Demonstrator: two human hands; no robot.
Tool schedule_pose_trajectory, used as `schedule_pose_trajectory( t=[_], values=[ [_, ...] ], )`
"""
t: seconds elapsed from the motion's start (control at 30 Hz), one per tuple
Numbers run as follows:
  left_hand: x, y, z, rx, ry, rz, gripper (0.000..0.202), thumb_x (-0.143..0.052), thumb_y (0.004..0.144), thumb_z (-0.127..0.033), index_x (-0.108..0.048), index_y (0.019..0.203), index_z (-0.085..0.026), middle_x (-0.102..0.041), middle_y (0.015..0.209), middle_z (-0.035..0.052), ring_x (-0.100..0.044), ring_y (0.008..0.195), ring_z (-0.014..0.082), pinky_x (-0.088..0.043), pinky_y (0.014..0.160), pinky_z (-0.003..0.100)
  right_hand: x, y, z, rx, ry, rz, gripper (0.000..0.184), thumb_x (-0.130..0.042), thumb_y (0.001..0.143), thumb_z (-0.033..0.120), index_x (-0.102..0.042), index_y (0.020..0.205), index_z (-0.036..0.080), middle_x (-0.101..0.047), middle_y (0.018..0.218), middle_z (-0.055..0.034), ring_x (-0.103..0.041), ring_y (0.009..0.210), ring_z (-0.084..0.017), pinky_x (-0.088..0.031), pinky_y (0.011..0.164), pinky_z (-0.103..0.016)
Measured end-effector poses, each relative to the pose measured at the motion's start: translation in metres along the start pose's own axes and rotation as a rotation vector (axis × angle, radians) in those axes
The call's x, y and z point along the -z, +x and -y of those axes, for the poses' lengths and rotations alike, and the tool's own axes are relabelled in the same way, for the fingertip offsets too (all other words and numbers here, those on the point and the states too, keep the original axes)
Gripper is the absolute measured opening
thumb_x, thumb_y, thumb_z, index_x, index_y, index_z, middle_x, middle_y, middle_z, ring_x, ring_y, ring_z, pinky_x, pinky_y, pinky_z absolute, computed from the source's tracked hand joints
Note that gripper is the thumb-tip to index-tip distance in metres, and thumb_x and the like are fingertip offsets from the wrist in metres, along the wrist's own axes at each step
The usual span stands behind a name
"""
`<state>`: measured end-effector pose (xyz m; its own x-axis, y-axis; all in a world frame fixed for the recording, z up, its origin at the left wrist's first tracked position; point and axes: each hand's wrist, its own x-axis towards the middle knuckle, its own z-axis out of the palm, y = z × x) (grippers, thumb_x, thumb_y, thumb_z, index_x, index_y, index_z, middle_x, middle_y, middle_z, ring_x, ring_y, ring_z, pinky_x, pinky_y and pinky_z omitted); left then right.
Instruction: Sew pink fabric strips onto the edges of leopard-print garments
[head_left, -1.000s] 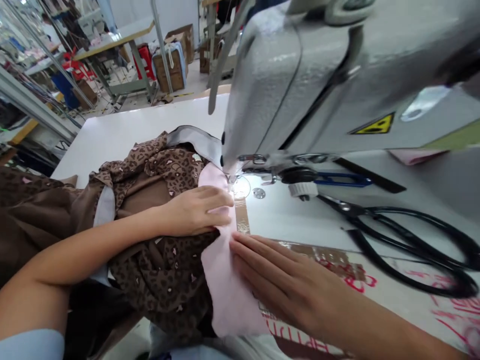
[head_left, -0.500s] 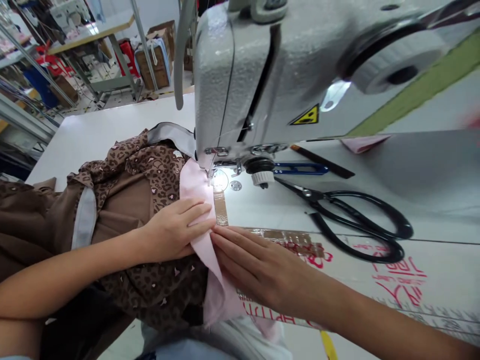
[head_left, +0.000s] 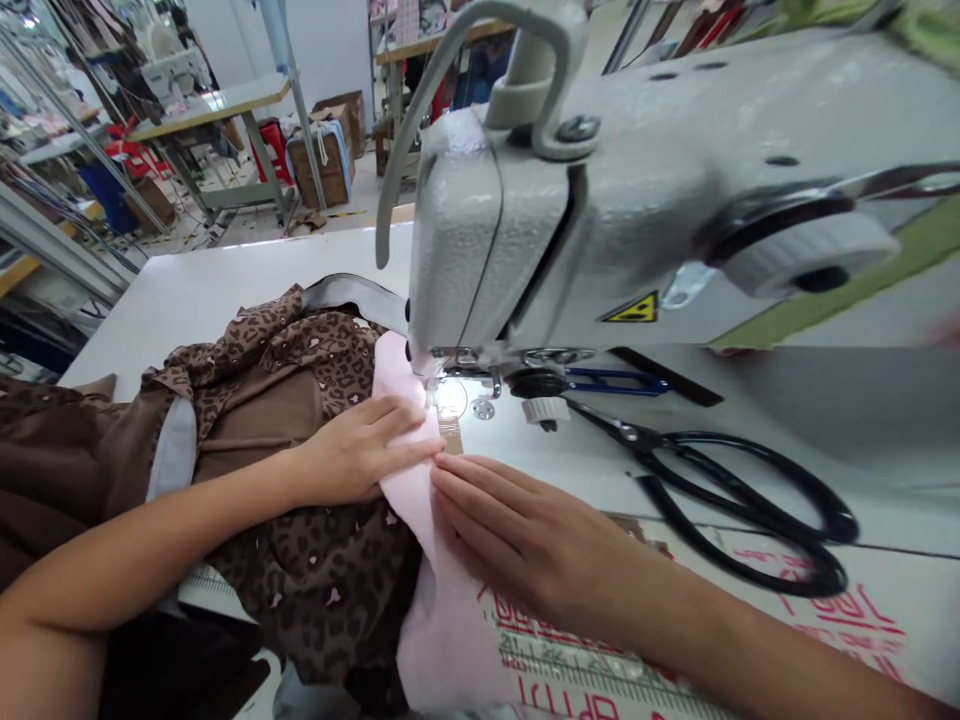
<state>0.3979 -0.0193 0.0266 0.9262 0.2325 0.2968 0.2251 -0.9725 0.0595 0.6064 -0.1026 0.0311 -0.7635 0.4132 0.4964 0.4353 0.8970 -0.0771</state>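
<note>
My left hand [head_left: 360,450] lies on a pale pink fabric strip [head_left: 442,640], its fingertips near the seam line. My right hand [head_left: 517,535] presses the same strip flat from the other side, so the two hands nearly touch. The strip runs under the presser foot [head_left: 431,372] of a grey industrial sewing machine [head_left: 487,230]. A brown leopard-print garment [head_left: 322,560] bunches under my left forearm and to the left of the machine. The needle area is partly hidden by the machine head.
Black tailor's shears [head_left: 720,510] and blue-handled thread snips [head_left: 615,381] lie on the white table [head_left: 225,270] right of the needle. A printed ruler strip [head_left: 600,670] runs along the near edge. Behind stand cardboard boxes [head_left: 322,165] and other workbenches [head_left: 210,105].
The view has swung, shifting the machine and table. My hands stay on the pink strip, and more of it now shows hanging below my right hand.
</note>
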Motion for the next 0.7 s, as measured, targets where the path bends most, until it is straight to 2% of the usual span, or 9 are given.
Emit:
schedule_pose_trajectory(
  t=[0.07, 0.17, 0.23, 0.3, 0.37, 0.43, 0.57, 0.7],
  values=[
    [0.002, 0.004, 0.007, -0.011, 0.007, 0.026, 0.035, -0.042, 0.087, -0.023, -0.049, 0.119, -0.012, -0.051, 0.111, 0.0135, -0.044, 0.11, 0.0241, -0.041, 0.097, 0.04, -0.003, 0.001, -0.006, -0.015, 0.006, -0.02, 0.022, -0.046, 0.085, 0.009, -0.058, 0.098, -0.003, -0.059, 0.1, -0.018, -0.05, 0.106, -0.027, -0.047, 0.092, -0.044],
    [0.011, 0.012, 0.008, -0.088, 0.001, -0.003, 0.031, -0.039, 0.089, -0.025, -0.053, 0.111, -0.008, -0.053, 0.11, 0.0143, -0.043, 0.111, 0.0244, -0.04, 0.099, 0.041, -0.007, 0.001, -0.011, -0.028, -0.007, -0.031, 0.022, -0.048, 0.084, 0.009, -0.058, 0.099, -0.003, -0.057, 0.102, -0.0177, -0.049, 0.103, -0.027, -0.047, 0.089, -0.044],
    [0.018, 0.015, -0.001, -0.16, -0.012, -0.013, 0.029, -0.039, 0.089, -0.028, -0.056, 0.1, -0.007, -0.056, 0.105, 0.0136, -0.046, 0.108, 0.0234, -0.041, 0.099, 0.04, -0.008, -0.001, -0.011, -0.077, -0.018, -0.004, 0.018, -0.047, 0.085, 0.01, -0.06, 0.093, 0.001, -0.057, 0.093, -0.015, -0.05, 0.092, -0.025, -0.049, 0.077, -0.042],
    [0.025, 0.016, -0.013, -0.19, 0.004, 0.04, 0.024, -0.04, 0.09, -0.025, -0.058, 0.088, -0.01, -0.059, 0.093, 0.0102, -0.05, 0.099, 0.0203, -0.044, 0.095, 0.036, -0.008, -0.002, -0.009, -0.148, -0.04, 0.019, 0.018, -0.045, 0.086, 0.012, -0.062, 0.085, 0.005, -0.055, 0.078, -0.0104, -0.048, 0.075, -0.02, -0.047, 0.062, -0.036],
    [0.028, 0.014, -0.024, -0.182, 0.038, 0.109, 0.024, -0.037, 0.09, -0.017, -0.056, 0.076, -0.012, -0.058, 0.081, 0.0067, -0.053, 0.089, 0.0172, -0.047, 0.089, 0.034, -0.007, -0.003, -0.007, -0.186, -0.072, 0.028, 0.022, -0.041, 0.088, 0.013, -0.062, 0.082, 0.008, -0.051, 0.067, -0.0063, -0.041, 0.063, -0.016, -0.04, 0.053, -0.031],
    [0.027, 0.011, -0.032, -0.133, 0.056, 0.131, 0.026, -0.036, 0.09, -0.013, -0.054, 0.071, -0.012, -0.057, 0.078, 0.0058, -0.054, 0.084, 0.0161, -0.049, 0.083, 0.032, -0.007, -0.003, -0.006, -0.178, -0.112, 0.018, 0.024, -0.039, 0.089, 0.013, -0.061, 0.082, 0.009, -0.048, 0.064, -0.0046, -0.037, 0.06, -0.015, -0.035, 0.05, -0.03],
    [0.019, 0.002, -0.042, -0.036, 0.098, 0.052, 0.019, -0.038, 0.089, -0.012, -0.056, 0.081, -0.011, -0.059, 0.082, 0.007, -0.054, 0.081, 0.0161, -0.051, 0.075, 0.031, -0.006, -0.003, -0.006, -0.167, -0.125, 0.012, 0.025, -0.036, 0.09, 0.013, -0.06, 0.085, 0.008, -0.048, 0.065, -0.0046, -0.037, 0.061, -0.016, -0.034, 0.051, -0.03],
    [0.012, -0.003, -0.049, -0.052, 0.154, -0.068, 0.02, -0.039, 0.088, -0.01, -0.055, 0.097, -0.004, -0.061, 0.089, 0.0122, -0.057, 0.091, 0.0195, -0.051, 0.083, 0.034, -0.006, -0.004, -0.007, -0.166, -0.122, 0.019, 0.025, -0.035, 0.09, 0.013, -0.06, 0.09, 0.009, -0.048, 0.066, -0.0049, -0.037, 0.062, -0.016, -0.035, 0.053, -0.029]
  ],
)
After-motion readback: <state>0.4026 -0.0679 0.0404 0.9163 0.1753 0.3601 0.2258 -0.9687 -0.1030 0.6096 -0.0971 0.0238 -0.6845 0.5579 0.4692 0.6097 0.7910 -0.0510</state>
